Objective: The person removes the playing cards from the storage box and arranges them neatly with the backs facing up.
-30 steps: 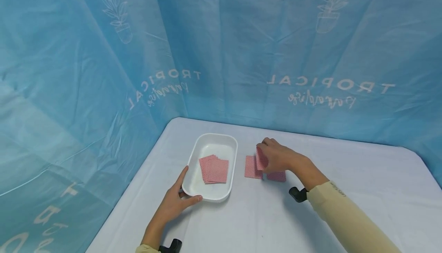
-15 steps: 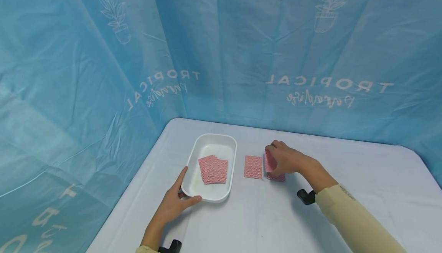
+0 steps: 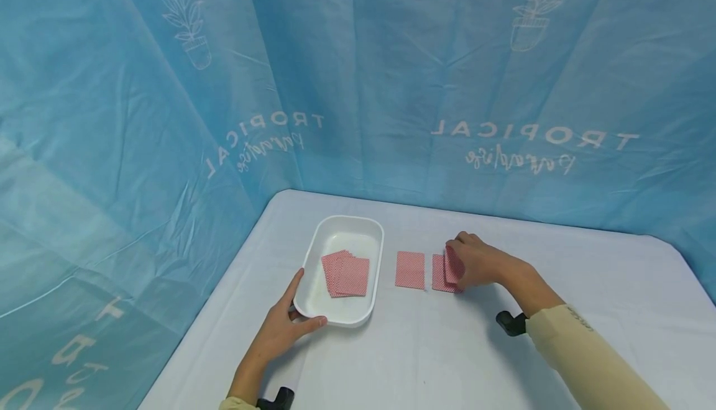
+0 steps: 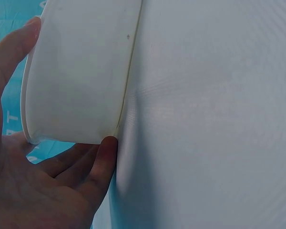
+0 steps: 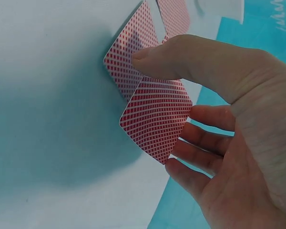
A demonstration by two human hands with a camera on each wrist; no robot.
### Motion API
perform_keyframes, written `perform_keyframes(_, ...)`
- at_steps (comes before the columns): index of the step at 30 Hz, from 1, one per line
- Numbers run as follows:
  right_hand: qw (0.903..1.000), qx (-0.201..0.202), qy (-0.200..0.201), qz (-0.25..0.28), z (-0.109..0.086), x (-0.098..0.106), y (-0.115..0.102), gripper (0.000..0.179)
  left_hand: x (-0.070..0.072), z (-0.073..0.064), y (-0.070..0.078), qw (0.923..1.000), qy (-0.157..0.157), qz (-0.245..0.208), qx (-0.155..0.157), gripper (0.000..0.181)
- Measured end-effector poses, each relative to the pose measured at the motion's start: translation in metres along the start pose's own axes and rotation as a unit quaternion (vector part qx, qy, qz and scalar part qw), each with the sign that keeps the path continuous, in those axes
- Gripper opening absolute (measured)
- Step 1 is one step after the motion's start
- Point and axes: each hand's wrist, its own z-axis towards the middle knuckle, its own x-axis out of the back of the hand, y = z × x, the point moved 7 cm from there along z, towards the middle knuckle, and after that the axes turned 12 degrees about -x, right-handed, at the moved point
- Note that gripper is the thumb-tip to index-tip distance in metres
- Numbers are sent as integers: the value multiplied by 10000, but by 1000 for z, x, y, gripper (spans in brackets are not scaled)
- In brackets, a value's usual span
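Observation:
My left hand (image 3: 278,329) holds the near-left corner of a white plastic tray (image 3: 351,240); in the left wrist view its thumb and fingers lie around the tray's wall (image 4: 78,71). Inside the tray, several red-patterned playing cards (image 3: 352,276) overlap face down. To the right, my right hand (image 3: 480,262) pinches a bent playing card (image 5: 157,117) between thumb and fingers, lifted at a tilt. Partly beneath it lies another face-down card or small pile (image 3: 439,273). A further face-down card (image 3: 410,270) lies between that and the tray.
White cloth (image 3: 391,360) covers the table. Blue printed curtains (image 3: 391,87) hang along its back and left sides. A black wrist mount (image 3: 511,323) sits under the right forearm, and another (image 3: 276,399) by the left.
My right hand has moved rightward with the bent card, from beside the left face-down card to over the right one, uncovering more of both. The left hand and tray stay put.

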Motion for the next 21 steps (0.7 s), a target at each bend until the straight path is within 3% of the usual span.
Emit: perform_keyframes(21, 9999, -125, -101, -11, -10, -7, 25, 85, 0, 0, -3, 9999, -25, 37, 99, 107)
